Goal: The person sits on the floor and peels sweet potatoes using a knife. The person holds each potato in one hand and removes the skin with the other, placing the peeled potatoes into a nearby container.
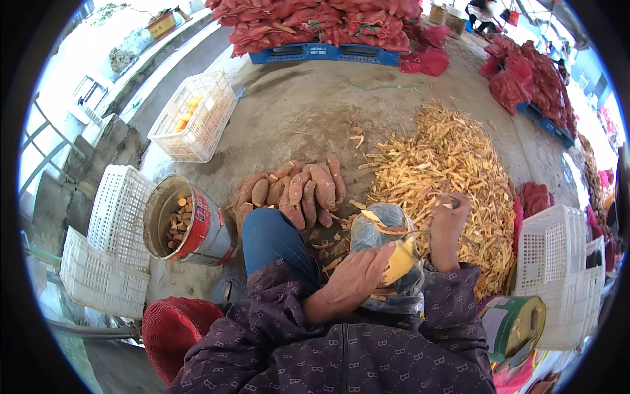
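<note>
My left hand [347,280] grips a sweet potato [401,261] whose yellow flesh is bared on the side in view. My right hand [449,221] is closed around a peeling tool, its handle mostly hidden in the fist. The thin metal end [416,232] of this tool meets the top of the sweet potato. A curled strip of peel [386,225] lies just beyond it, over my plastic-covered right leg [366,236]. Unpeeled sweet potatoes [300,189] are heaped on the concrete floor ahead. To their right spreads a large mound of peelings [443,162].
At left stand a metal bucket [209,229] holding cut ends, white plastic crates [118,207], and a crate [197,123] with peeled pieces. More crates [551,251] and a green tin [502,325] are at right. Red mesh sacks [320,22] sit on a blue pallet [325,52]; a person [482,15] is farther off.
</note>
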Available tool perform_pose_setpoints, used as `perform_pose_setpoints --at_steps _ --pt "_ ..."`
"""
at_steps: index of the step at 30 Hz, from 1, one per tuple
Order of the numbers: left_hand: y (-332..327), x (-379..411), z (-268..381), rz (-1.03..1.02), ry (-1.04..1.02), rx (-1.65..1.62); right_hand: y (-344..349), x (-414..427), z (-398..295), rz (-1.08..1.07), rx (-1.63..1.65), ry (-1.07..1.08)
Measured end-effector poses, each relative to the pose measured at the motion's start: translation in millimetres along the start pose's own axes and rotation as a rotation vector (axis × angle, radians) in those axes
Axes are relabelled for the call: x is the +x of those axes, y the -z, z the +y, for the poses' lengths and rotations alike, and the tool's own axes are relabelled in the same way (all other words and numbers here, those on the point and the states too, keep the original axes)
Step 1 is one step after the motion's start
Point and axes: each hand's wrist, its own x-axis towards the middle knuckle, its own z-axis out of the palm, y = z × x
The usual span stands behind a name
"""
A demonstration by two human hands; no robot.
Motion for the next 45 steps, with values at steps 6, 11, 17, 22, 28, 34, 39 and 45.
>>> perform_pose_setpoints --at_steps 6,11,17,22,28,34,39,45 --pt "12 3 2 -0.039 0.293 -0.163 17 -7 -58 0.132 0.28 -0.121" --pt "6 11 4 -0.099 0.485 -0.227 -19 -80 -67 -0.184 0.416 -0.065" --pt "13 15 9 -0.165 0.585 -0.232 -24 -61 -50 -0.193 0.323 -0.05" --pt "8 6 2 -0.032 0.485 -0.288 30 38 4 0.254 -0.095 0.442" --pt "20 11 -13 -0.008 0.522 -0.5 64 1 -51 -0.019 0.217 -0.106" --pt "54 46 -31 -0.184 0.309 -0.642 42 -50 -78 -1.013 -0.094 -0.149" --pt "23 35 -44 -0.122 0.506 -1.271 41 -66 -74 -1.017 0.113 -0.503" --pt "-6 23 -18 0.001 0.986 -1.955 41 -80 -55 -0.838 0.189 -0.547"
